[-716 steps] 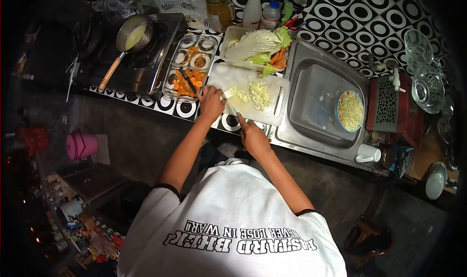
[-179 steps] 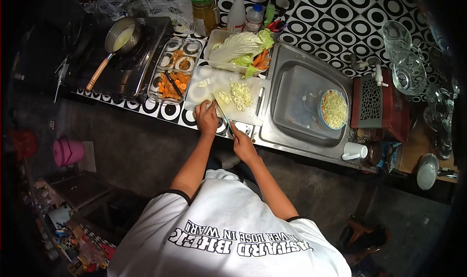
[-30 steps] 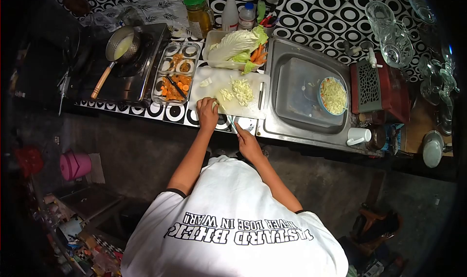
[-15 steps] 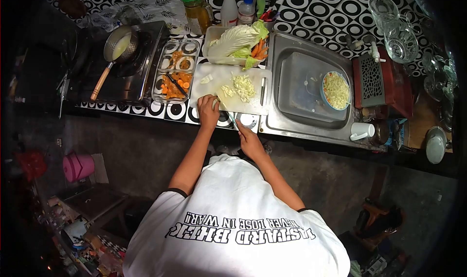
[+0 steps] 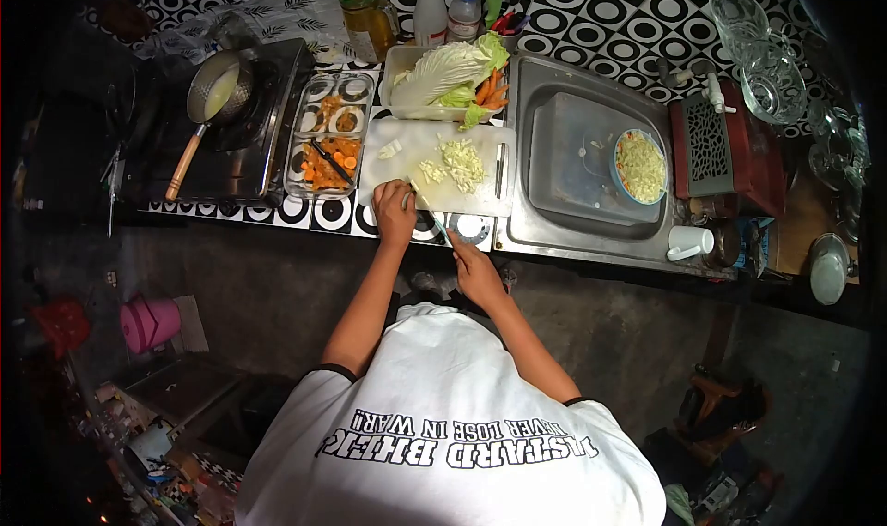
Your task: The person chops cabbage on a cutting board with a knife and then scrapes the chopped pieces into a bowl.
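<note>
My right hand (image 5: 473, 266) is closed on the handle of a knife (image 5: 434, 217), whose blade points up and left over the front edge of the white cutting board (image 5: 383, 170). At the board's lower left, my left hand (image 5: 394, 203) has its fingers curled over a pale vegetable piece (image 5: 413, 186), mostly hidden under them. Chopped pale vegetable (image 5: 462, 162) lies in a pile on the board, with smaller bits beside it. Behind the board, a clear container holds leafy cabbage (image 5: 443, 73) and carrots (image 5: 492, 88).
Left of the board sits a divided tray (image 5: 355, 138) with carrot pieces and a black-handled tool. A saucepan (image 5: 222, 87) stands on the stove (image 5: 263, 110). To the right, the sink (image 5: 545, 226) holds a bowl of shredded vegetables (image 5: 639, 168); a white mug (image 5: 689, 242) stands beside it.
The view has shifted slightly. Both hands stay in nearly the same place at the board's front edge, the knife beside the left fingers.
</note>
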A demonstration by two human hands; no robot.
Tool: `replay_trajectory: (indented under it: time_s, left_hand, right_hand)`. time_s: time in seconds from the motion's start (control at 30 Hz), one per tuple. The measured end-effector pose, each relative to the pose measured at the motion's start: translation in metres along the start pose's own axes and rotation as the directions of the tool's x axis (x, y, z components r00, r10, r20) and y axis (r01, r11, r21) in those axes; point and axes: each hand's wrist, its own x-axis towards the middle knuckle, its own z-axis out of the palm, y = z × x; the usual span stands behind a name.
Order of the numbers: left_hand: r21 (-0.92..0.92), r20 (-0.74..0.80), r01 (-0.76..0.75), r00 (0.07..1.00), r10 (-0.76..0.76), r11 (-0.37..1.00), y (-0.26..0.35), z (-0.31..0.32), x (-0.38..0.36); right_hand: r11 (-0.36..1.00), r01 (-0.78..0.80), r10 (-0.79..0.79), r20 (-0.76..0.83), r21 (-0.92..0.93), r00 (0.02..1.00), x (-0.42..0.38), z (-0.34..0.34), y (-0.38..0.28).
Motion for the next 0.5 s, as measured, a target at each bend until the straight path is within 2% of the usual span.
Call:
replay_trajectory:
  time_s: [0.5]
  left_hand:
    - [0.002,-0.024,-0.025,0.999,0.025,1.000,-0.0019,0.0002,-0.0010]
  right_hand:
    - [1.000,0.010,-0.010,0.014,-0.001,1.000,0.0036,-0.0058,-0.0036]
